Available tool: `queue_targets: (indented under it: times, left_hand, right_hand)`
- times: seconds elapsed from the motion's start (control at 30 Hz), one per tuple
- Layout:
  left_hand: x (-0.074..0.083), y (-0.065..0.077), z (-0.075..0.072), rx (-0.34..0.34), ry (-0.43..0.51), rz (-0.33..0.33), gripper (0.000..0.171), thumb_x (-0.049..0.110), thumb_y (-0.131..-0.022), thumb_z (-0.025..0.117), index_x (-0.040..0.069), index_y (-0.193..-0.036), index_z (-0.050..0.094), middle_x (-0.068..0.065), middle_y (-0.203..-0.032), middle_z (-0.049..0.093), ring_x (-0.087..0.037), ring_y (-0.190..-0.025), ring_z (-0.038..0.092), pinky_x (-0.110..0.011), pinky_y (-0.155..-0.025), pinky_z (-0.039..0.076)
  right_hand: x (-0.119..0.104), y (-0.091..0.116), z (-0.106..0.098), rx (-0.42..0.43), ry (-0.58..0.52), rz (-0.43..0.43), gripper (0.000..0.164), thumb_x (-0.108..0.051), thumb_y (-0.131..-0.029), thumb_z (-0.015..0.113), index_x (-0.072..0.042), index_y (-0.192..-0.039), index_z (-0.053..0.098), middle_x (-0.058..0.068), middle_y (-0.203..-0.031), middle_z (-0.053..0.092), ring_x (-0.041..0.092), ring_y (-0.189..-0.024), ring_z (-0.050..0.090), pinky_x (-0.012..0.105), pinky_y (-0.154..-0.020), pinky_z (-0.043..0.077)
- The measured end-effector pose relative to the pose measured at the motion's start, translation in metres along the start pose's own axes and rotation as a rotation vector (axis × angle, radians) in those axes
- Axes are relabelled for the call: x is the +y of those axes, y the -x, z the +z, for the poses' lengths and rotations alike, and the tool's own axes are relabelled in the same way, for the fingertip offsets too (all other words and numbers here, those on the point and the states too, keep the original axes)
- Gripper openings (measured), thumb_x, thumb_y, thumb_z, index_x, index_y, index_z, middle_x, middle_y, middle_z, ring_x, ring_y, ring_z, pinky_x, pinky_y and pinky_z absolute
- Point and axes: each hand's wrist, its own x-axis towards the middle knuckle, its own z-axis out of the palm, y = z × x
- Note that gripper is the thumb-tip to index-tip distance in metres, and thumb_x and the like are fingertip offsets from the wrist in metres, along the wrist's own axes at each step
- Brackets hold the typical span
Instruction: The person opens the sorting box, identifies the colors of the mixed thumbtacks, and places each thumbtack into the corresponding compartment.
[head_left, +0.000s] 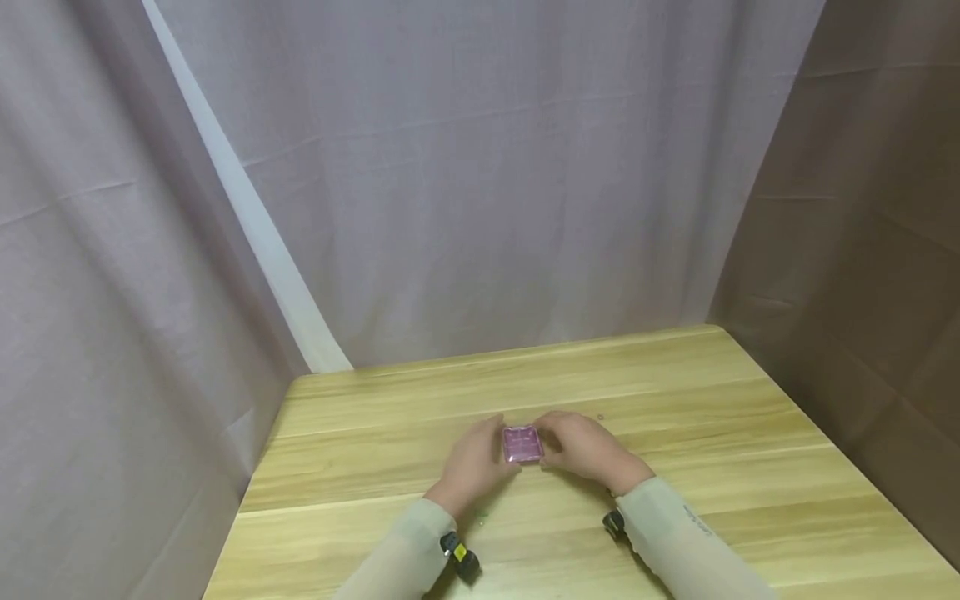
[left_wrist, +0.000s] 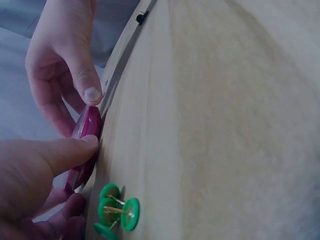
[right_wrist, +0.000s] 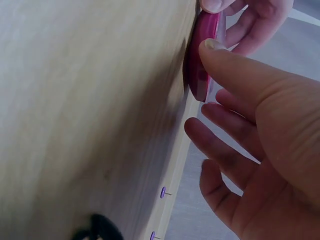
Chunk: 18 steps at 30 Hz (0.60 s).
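A small, flat, square pink case [head_left: 522, 444] with a clear, shiny top lies on the wooden table between both hands. My left hand [head_left: 474, 460] holds its left side, thumb on the near edge and fingers around the far side. On the opposite side my right hand [head_left: 588, 448] grips the case in the same way, its thumb pressing the pink edge [right_wrist: 200, 55] in the right wrist view. Several green thumbtacks [left_wrist: 131, 214] sit close to the left hand in the left wrist view. Beyond the right hand's fingers, a purple thumbtack [right_wrist: 163, 192] stands near another one.
The light wooden table [head_left: 360, 433] has rounded far corners. Grey curtains [head_left: 487, 208] hang behind it and at the left, with a darker one [head_left: 847, 292] at the right. Dark wrist devices [head_left: 461, 557] are strapped below the sleeves.
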Motion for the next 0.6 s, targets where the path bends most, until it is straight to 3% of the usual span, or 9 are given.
queue_targets:
  times: [0.27, 0.6]
  left_hand:
    - [-0.0017, 0.0006, -0.0011, -0.006, 0.048, -0.02, 0.089, 0.038, -0.073, 0.083, 0.014, -0.147, 0.042, -0.005, -0.141, 0.057, -0.024, -0.125, 0.05, -0.05, -0.107, 0.042]
    - [-0.0073, -0.0013, -0.0002, -0.003, 0.15, -0.051, 0.092, 0.036, -0.064, 0.088, 0.018, -0.144, 0.046, -0.002, -0.13, 0.064, -0.022, -0.113, 0.057, -0.051, -0.1, 0.048]
  right_hand:
    - [0.0003, 0.0, 0.0003, 0.002, 0.035, -0.018, 0.05, -0.031, -0.075, 0.082, -0.012, -0.119, 0.068, 0.004, -0.115, 0.072, 0.017, -0.103, 0.061, 0.048, -0.095, 0.052]
    - [0.0052, -0.0069, -0.0047, -0.047, -0.066, 0.023, 0.035, -0.035, -0.097, 0.06, -0.014, -0.124, 0.066, 0.004, -0.118, 0.071, 0.021, -0.108, 0.061, 0.054, -0.098, 0.05]
